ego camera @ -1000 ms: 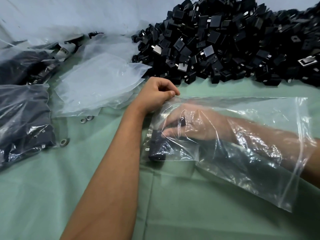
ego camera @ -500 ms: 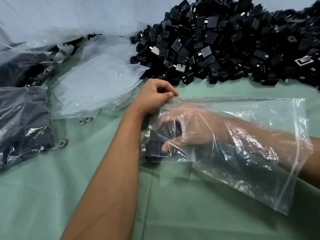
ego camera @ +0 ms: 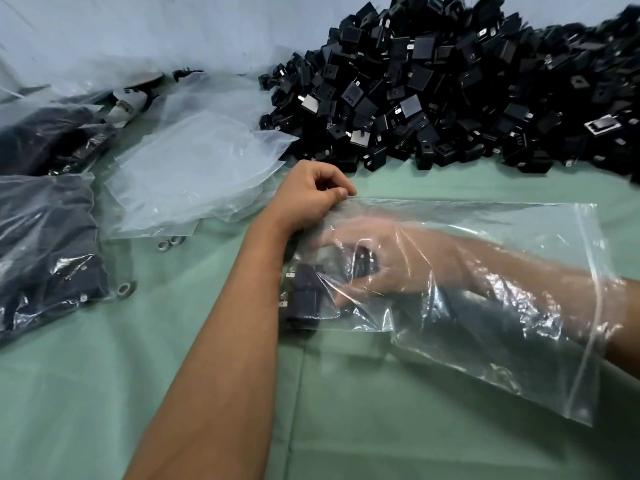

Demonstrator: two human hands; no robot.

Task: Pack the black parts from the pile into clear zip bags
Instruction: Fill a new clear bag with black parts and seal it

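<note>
The left hand (ego camera: 308, 195) is pinching the limp, slippery bag (ego camera: 485, 237) at its 9 o'clock corner while the right hand (ego camera: 391, 268), inside, is gripping rigid, light parts (ego camera: 363, 261).

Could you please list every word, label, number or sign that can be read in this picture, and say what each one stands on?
None can be read.
White object at the far left, among the bags: dark marks on it, too blurred to read.
Black parts in the pile: no print shows on them.
Clear zip bag round the right hand: no print shows on it.
</note>
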